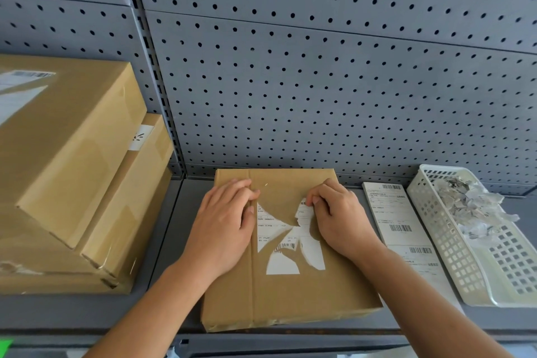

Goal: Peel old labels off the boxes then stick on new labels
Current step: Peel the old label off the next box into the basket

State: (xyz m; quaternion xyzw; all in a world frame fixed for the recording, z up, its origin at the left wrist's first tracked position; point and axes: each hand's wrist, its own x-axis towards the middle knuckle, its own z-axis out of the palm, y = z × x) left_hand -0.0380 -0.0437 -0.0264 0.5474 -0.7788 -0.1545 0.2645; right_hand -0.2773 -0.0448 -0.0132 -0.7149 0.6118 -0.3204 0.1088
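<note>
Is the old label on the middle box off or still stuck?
Partly off: torn old label pieces remain on the box; right hand pinches a lifted edge.

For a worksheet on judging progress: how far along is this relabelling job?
Done: torn scraps sit in the basket, and part of the old label on the box is gone. In hand: the right hand pinches a lifted strip while the left hand rests on the box. Left: the remaining pieces, sticking on the new label sheet beside it, and the stacked boxes.

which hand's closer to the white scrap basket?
Right. Right hand, pinching the old label, is on the side of the box toward the white basket; left hand rests opposite.
</note>
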